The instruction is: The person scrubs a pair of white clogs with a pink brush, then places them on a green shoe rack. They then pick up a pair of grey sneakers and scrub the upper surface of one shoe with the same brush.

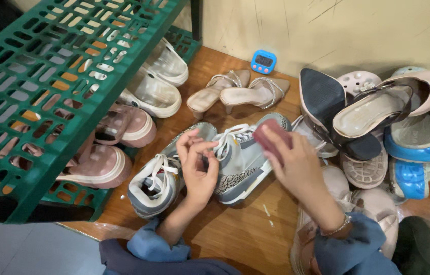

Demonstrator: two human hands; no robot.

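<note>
A pair of grey and white lace-up sneakers lies on the wooden floor, one [156, 183] at the left and one [245, 158] at the right. My left hand [197, 165] rests between them, fingers pinching the white laces of the right sneaker. My right hand [294, 163] is over the toe end of that right sneaker and holds a small dark red block [268, 133], perhaps a brush or sponge. Both my sleeves are blue.
A green plastic shoe rack [47, 76] stands at the left, with pink sandals [105, 163] and white clogs [156, 91] under it. Beige heeled sandals [240, 91], a small blue timer [264, 61], a pile of heels and blue clogs [418, 142] sit by the wall.
</note>
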